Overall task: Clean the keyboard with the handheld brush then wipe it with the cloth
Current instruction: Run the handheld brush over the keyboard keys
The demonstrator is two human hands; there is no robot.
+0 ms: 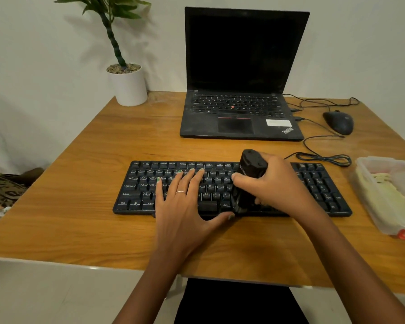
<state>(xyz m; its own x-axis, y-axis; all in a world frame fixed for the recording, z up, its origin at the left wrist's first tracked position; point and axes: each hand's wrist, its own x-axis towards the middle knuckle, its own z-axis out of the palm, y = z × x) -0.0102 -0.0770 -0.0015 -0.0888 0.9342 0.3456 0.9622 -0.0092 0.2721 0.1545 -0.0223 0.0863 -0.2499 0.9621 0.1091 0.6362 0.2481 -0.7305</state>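
A: Where is the person working at this moment?

B: The keyboard (136, 197) is lying across the middle of the wooden desk (84, 220), in front of the open laptop (241, 73). The right hand (281, 185) is gripping the handheld brush (251, 174), a black barrel-shaped tool, with fingers and thumb curling round its body. Its lower end is meeting the keys near the bottom row, just right of the centre.

A: And the other hand?

B: The left hand (185, 202) is lying flat on the left half of the keys, fingers straight and spread, thumb reaching along the front edge. It is pressing down, seemingly steadying the board.

A: So the brushing is going on, by the look of it. How should it be done well?

B: Judging from the picture, the brush is standing almost upright, which is letting its tip get between the keys. Sweeping row by row in one direction, toward an edge, would be pushing dust off rather than back into the gaps. Light pressure is enough; hard pushing risks catching a keycap.

A: Is the steadying hand in the way?

B: It is covering the letters on the left, so it will need shifting to the brushed side once the tool heads that way.

A: And the cloth?

B: Something pale and folded is lying in the plastic container (369, 204) at the right edge. Whether that is the cloth cannot be told.
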